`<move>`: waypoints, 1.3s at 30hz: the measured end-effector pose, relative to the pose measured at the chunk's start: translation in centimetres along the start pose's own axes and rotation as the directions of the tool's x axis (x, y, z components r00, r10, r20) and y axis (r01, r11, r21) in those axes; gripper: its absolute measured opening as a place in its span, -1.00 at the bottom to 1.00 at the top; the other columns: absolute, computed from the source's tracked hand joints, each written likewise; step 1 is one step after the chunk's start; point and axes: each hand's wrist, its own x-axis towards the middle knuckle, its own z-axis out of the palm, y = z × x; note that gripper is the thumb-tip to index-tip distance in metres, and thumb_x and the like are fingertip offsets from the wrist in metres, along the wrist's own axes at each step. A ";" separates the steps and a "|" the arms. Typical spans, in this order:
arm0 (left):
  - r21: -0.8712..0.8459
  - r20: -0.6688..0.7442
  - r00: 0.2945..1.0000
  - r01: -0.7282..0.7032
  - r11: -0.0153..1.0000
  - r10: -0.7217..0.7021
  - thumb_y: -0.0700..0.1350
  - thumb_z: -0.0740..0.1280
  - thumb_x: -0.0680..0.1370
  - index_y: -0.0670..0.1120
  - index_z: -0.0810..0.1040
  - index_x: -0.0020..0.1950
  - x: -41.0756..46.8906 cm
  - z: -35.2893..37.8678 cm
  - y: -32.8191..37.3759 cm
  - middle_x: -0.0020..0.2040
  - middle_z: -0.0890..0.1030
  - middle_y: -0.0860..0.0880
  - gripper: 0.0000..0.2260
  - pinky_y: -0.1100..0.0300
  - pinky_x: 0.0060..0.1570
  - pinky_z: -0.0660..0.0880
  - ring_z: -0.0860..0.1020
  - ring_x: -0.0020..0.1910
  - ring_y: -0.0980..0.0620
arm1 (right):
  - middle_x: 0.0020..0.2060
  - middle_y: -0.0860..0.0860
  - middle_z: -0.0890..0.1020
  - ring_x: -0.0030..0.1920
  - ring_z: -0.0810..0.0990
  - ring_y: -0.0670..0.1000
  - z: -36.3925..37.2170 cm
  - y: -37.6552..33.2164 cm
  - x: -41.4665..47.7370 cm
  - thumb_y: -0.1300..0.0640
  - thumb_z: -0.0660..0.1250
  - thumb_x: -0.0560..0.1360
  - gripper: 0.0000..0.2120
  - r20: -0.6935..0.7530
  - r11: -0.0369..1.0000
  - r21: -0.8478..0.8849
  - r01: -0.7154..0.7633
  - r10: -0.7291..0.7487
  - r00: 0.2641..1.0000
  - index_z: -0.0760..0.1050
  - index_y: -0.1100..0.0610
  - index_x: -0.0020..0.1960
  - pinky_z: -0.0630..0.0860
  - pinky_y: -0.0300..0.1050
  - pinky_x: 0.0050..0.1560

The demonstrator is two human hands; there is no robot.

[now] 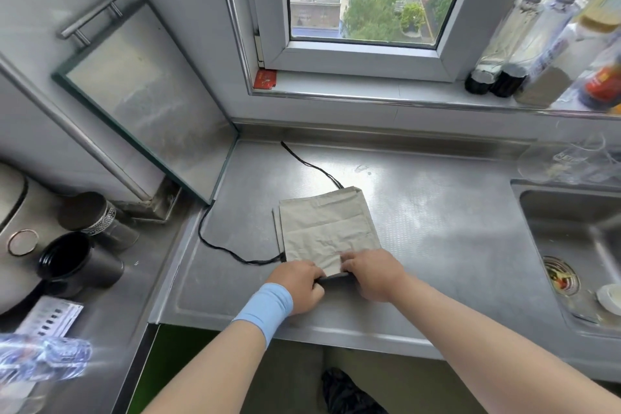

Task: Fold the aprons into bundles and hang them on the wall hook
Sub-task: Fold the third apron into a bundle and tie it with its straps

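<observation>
The apron, folded into a flat beige rectangle, lies on the counter. The left hand and right hand sit close together, fingers curled, pinching its near edge. Its black string trails left; a sink lies to the right.

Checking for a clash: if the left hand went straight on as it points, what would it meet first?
Likely the right hand, gripping the same apron edge just ahead of the left hand.
</observation>
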 end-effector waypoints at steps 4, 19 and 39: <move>-0.118 0.165 0.983 0.099 0.988 -0.079 0.14 0.31 0.41 -0.01 0.62 0.00 0.6 -2.1 -1.3 0.05 0.61 -0.01 -0.70 0.07 0.06 0.50 0.57 0.03 -0.06 | -0.35 -0.01 0.51 -0.26 0.47 0.09 -3.6 1.1 0.4 0.13 0.26 0.39 -0.90 0.146 0.962 0.257 -0.087 0.050 0.988 0.41 0.07 -0.31 0.30 -0.13 -0.35; -0.356 0.030 0.930 0.352 0.865 -0.366 0.28 0.35 0.44 0.03 0.56 0.02 7.9 -5.2 -6.6 -0.07 0.61 0.07 -0.64 0.13 -0.04 0.48 0.56 -0.04 -0.04 | 0.51 -0.05 0.27 0.45 0.30 0.03 -3.4 8.1 6.1 0.05 0.24 0.51 -0.89 -0.072 0.893 0.421 -0.162 0.211 0.975 0.50 0.05 -0.04 0.37 -0.06 0.29; 0.254 -0.142 0.986 0.118 0.960 -0.084 0.19 -0.11 0.54 0.06 0.15 0.56 11.7 1.1 -3.0 0.58 0.07 -0.04 -0.41 -0.12 0.50 -0.05 0.08 0.56 -0.11 | 0.59 0.09 0.09 0.60 0.03 0.10 4.6 7.5 7.7 -0.18 0.04 0.61 -0.37 -0.244 0.987 0.150 -0.063 0.099 0.965 0.16 0.10 0.59 0.00 0.06 0.52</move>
